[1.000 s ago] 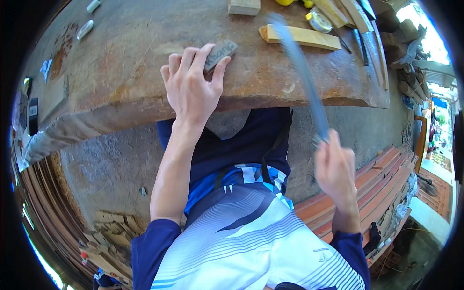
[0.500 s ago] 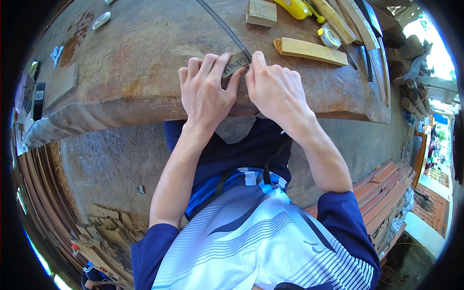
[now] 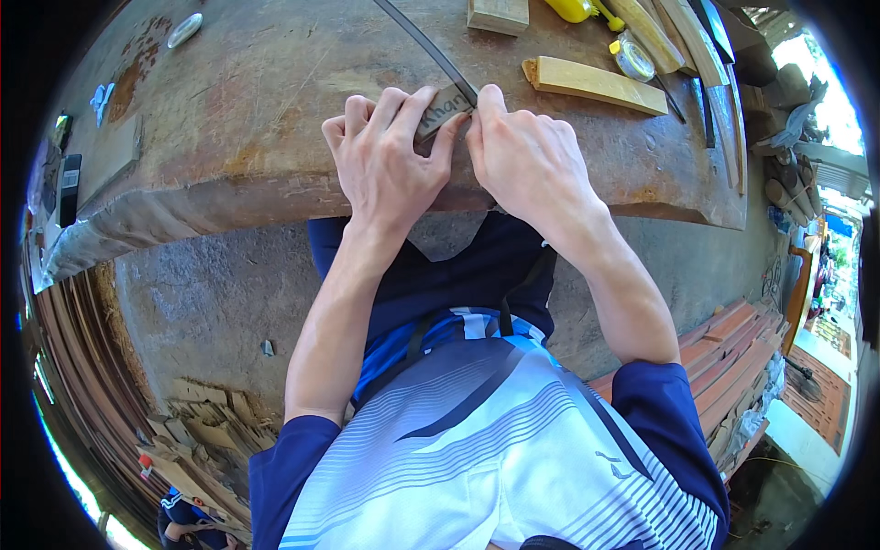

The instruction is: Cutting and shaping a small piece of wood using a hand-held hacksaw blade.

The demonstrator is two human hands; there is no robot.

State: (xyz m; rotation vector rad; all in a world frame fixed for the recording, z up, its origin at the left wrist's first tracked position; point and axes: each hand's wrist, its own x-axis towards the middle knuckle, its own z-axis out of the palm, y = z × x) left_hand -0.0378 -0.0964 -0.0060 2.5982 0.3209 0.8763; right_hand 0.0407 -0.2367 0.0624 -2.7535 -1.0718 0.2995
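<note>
My left hand (image 3: 390, 160) is on the workbench (image 3: 238, 128) near its front edge, fingers curled over a small grey-brown block (image 3: 439, 112) with marker writing on it. My right hand (image 3: 527, 170) is closed close beside it, thumbs nearly together. A long, narrow dark metal blade (image 3: 425, 48) slants from my right hand over the block toward the far side of the bench; its grip is hidden under my fingers. A pale wood strip (image 3: 598, 88) lies just beyond my right hand, with a square wood block (image 3: 498, 15) farther back.
Yellow tools (image 3: 573, 7), a tape measure (image 3: 632, 57) and boards (image 3: 683, 41) sit at back right; a white oval object (image 3: 185, 30) at back left. Reddish planks (image 3: 720, 353) lie right of me, offcuts (image 3: 206, 412) left, where another person (image 3: 179, 518) shows at lower left.
My right hand moved up from the lower right to beside my left hand, swinging the blade to slant leftward over the block. Since half a second ago both hands have barely shifted.
</note>
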